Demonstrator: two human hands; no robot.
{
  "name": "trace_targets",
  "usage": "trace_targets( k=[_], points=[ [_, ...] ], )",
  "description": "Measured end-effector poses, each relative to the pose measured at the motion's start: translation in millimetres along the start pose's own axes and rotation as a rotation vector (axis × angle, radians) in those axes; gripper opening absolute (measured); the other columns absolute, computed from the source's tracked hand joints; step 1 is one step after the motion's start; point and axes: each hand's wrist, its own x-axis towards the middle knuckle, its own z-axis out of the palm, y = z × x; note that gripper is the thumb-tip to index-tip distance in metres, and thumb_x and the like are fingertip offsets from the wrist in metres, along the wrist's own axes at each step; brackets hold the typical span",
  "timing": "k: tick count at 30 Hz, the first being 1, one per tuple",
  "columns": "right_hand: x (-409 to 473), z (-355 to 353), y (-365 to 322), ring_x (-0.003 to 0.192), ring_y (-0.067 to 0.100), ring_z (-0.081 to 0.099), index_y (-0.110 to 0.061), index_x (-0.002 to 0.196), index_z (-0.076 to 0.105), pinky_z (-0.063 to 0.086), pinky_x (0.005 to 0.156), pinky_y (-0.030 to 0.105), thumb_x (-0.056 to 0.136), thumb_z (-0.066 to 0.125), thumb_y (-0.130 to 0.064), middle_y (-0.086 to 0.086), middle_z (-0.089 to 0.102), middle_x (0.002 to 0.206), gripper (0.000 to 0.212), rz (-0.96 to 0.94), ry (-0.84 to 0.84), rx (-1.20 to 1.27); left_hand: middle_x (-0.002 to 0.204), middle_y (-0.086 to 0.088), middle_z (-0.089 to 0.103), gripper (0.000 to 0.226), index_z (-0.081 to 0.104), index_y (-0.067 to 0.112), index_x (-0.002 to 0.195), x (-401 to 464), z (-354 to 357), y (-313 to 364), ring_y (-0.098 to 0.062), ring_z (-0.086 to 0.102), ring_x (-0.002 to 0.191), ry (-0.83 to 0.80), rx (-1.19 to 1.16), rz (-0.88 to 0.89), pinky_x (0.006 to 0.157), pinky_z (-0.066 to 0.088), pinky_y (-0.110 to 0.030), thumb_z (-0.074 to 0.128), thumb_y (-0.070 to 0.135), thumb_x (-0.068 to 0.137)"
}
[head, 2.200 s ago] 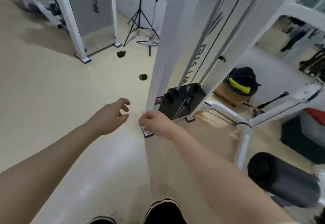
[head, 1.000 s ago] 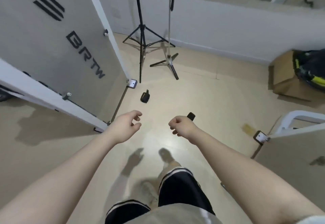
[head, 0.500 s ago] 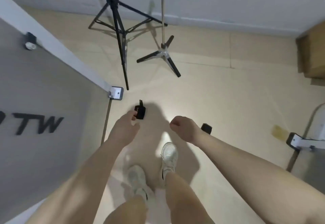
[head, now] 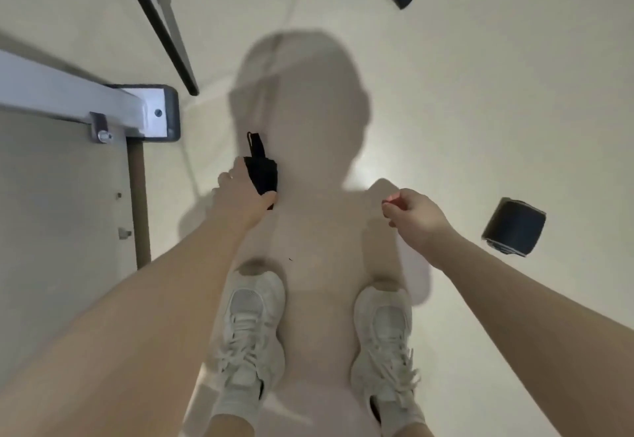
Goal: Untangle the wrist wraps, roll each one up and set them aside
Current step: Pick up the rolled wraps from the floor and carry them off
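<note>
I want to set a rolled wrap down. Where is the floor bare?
Bare floor lies between the right hand and the rolled wrap, and beyond it rightward. Crowded: the machine foot, tripod leg and left hand on the wrap.

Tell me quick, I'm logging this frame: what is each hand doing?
Left hand: closing on the black wrist wrap on the floor.
Right hand: loosely curled, holding nothing visible.
</note>
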Motion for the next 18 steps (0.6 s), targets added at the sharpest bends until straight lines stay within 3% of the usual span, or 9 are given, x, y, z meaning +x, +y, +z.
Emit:
trace_targets(
  k=[3, 7, 9, 13, 15, 18],
  points=[
    [25.8, 12.9, 21.6, 0.080, 0.022, 0.054, -0.026, 0.071, 0.052, 0.044, 0.075, 0.037, 0.090, 0.050, -0.020, -0.003, 0.055, 0.076, 0.020, 0.046, 0.053, 0.085, 0.127, -0.020, 0.042, 0.087, 0.014, 0.013, 0.143, 19.2, 20.4, -2.5, -0.039, 0.049, 0.109, 0.036, -0.043, -0.096, 0.082, 0.042, -0.042, 0.071, 0.032, 0.080],
    [27.3, 3.3, 37.6, 0.078, 0.019, 0.053, -0.026, 0.072, 0.052, 0.044, 0.075, 0.036, 0.088, 0.046, -0.018, -0.008, 0.053, 0.074, 0.018, 0.061, 0.184, 0.148, 0.122, -0.015, 0.049, 0.080, 0.027, 0.012, 0.132, 23.6, 35.7, 10.3, -0.032, 0.052, 0.099, 0.136, -0.132, -0.100, 0.078, 0.042, -0.037, 0.076, 0.030, 0.071],
    [25.5, -16.7, 47.2, 0.092, 0.023, 0.054, -0.022, 0.085, 0.056, 0.042, 0.081, 0.034, 0.089, 0.045, -0.010, 0.000, 0.056, 0.090, 0.017, 0.027, 0.296, 0.137, 0.118, -0.008, 0.051, 0.078, 0.030, 0.013, 0.132, 20.6, 45.3, 28.2, -0.027, 0.049, 0.093, 0.112, -0.088, -0.055, 0.075, 0.040, -0.034, 0.074, 0.031, 0.070],
    [26.1, -68.0, 94.0, 0.124, 0.029, 0.036, -0.012, 0.123, 0.051, 0.035, 0.099, 0.038, 0.091, 0.048, -0.016, 0.008, 0.042, 0.133, 0.033, 0.189, 0.545, 0.012, 0.130, -0.010, 0.047, 0.086, 0.027, 0.014, 0.140, 13.2, 80.7, 85.7, -0.029, 0.050, 0.112, -0.097, -0.139, 0.167, 0.085, 0.044, -0.033, 0.076, 0.022, 0.069],
    [30.3, -89.4, 122.5, 0.131, 0.030, 0.030, -0.013, 0.134, 0.041, 0.033, 0.104, 0.040, 0.090, 0.051, -0.022, 0.008, 0.032, 0.144, 0.046, 0.311, 0.595, 0.019, 0.128, -0.010, 0.047, 0.096, 0.027, 0.017, 0.139, 11.4, 101.8, 115.6, -0.029, 0.051, 0.112, -0.181, -0.046, 0.293, 0.090, 0.048, -0.039, 0.075, 0.036, 0.058],
    [38.7, -105.6, 159.0, 0.133, 0.031, 0.030, -0.017, 0.144, 0.025, 0.033, 0.106, 0.043, 0.084, 0.063, -0.034, 0.008, 0.023, 0.148, 0.073, 0.451, 0.575, 0.136, 0.129, -0.013, 0.045, 0.096, 0.025, 0.012, 0.142, 8.5, 139.1, 153.4, -0.031, 0.048, 0.115, -0.226, 0.061, 0.418, 0.092, 0.044, -0.037, 0.077, 0.033, 0.063]
  ],
)
